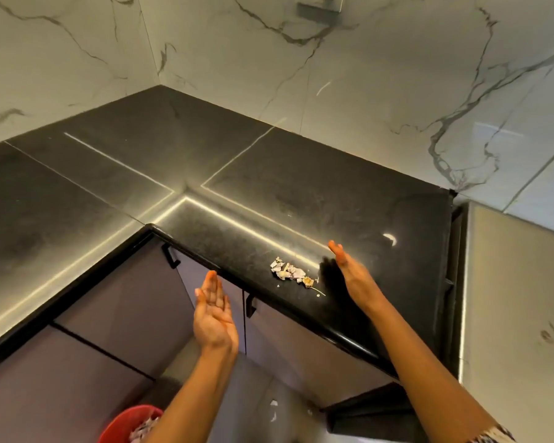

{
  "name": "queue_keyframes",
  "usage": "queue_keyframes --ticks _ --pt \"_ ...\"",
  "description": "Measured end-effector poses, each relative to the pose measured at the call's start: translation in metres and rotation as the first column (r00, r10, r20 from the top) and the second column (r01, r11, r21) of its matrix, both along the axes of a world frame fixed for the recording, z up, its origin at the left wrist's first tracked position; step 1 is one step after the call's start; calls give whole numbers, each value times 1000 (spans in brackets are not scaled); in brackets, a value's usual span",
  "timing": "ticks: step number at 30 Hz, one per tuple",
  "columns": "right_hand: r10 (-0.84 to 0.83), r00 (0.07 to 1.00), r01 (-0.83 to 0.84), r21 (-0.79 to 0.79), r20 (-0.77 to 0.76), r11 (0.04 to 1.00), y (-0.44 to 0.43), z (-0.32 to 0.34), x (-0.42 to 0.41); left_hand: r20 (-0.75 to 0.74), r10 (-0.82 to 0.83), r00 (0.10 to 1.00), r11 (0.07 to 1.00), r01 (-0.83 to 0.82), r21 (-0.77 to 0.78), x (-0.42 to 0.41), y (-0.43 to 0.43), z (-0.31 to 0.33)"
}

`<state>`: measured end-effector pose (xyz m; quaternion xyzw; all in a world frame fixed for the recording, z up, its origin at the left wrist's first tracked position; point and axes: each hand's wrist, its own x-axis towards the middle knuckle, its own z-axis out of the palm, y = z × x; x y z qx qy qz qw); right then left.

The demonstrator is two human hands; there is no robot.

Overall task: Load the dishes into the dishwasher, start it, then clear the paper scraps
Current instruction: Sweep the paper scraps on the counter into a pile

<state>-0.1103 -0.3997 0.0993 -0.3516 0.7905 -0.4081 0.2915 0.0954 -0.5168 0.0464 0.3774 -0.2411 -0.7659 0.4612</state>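
A small pile of pale paper scraps (291,272) lies on the black countertop (269,193), close to its front edge. My right hand (354,276) stands on edge on the counter just right of the pile, fingers straight and together, palm facing the scraps. My left hand (214,311) hovers below the counter's front edge, left of the pile, palm up and slightly cupped, holding nothing. One curved white scrap (390,238) lies apart, farther right on the counter. No dishes or dishwasher are in view.
A red bin (122,425) holding scraps stands on the floor at the bottom left. A few white scraps (273,410) lie on the floor. Grey cabinet doors (115,302) with black handles sit under the counter. Marble walls enclose the corner. A steel surface (512,298) stands at the right.
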Motion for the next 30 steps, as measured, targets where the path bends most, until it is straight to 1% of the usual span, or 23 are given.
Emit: queue_keyframes --ticks 1,2,3,4,6,7,9,10,11,13,14,15,16,17,18,19,20,21,23,25,27,30 --pt "15 999 -11 75 -48 997 7 -5 -5 -24 33 999 999 -32 32 -7 8 -4" --pt "99 987 -75 177 -128 981 12 -11 -6 -46 58 997 997 -56 48 -14 17 -7" --pt "234 949 -168 286 -213 943 14 -18 -8 -62 81 995 995 -77 61 -23 25 -10" --pt "358 890 -242 373 -282 895 14 -22 -8 -84 97 992 993 -92 70 -31 32 -12" --pt "493 780 -298 463 -386 835 8 -31 -5 -129 146 981 989 -139 57 -44 43 -17" --pt "515 740 -296 477 -433 827 2 -34 -2 -151 180 972 984 -174 49 -50 47 -19" --pt "505 698 -280 455 -509 845 -13 -36 9 -195 239 951 971 -235 44 -57 48 -22" --pt "518 682 -299 450 -516 842 -23 -39 10 -214 295 931 955 -292 47 -63 49 -25" --pt "535 674 -324 446 -509 834 -30 -39 13 -238 336 911 941 -332 59 -68 50 -26" --pt "583 693 -418 423 -424 804 -43 -34 14 -283 409 867 912 -401 89 -76 49 -24" --pt "587 732 -480 350 -346 804 -46 -32 11 -304 455 837 889 -445 107 -82 50 -25" --pt "545 800 -497 234 -250 836 -46 -27 6 -324 491 808 869 -478 126 -87 50 -25" --pt "478 862 -463 122 -168 878 -42 -23 0 -337 527 780 848 -508 151 -91 51 -27" --pt "409 901 -407 44 -147 912 -37 -20 -6 -350 556 754 829 -533 170 -94 53 -30" --pt "364 912 -368 17 -189 930 -30 -20 -15 -368 580 727 812 -554 185 -96 54 -34" --pt "359 897 -364 31 -259 931 -22 -22 -22 -386 597 703 798 -568 200 -97 55 -37" --pt "395 861 -393 74 -319 916 -14 -25 -28 -400 606 687 790 -576 208 -97 55 -38" --pt "468 807 -451 136 -361 882 -7 -31 -32 -406 618 673 780 -587 214 -98 56 -40" --pt "611 666 -553 267 -427 789 2 -41 -34 -411 634 655 766 -607 213 -100 57 -41" --pt "675 562 -573 362 -479 735 3 -45 -32 -429 633 644 763 -613 206 -101 57 -41" --pt "716 494 -583 424 -493 693 -1 -43 -24 -435 634 639 760 -617 202 -102 59 -42" --pt "778 413 -637 461 -474 619 -9 -39 -5 -439 622 648 769 -610 189 -104 61 -39"
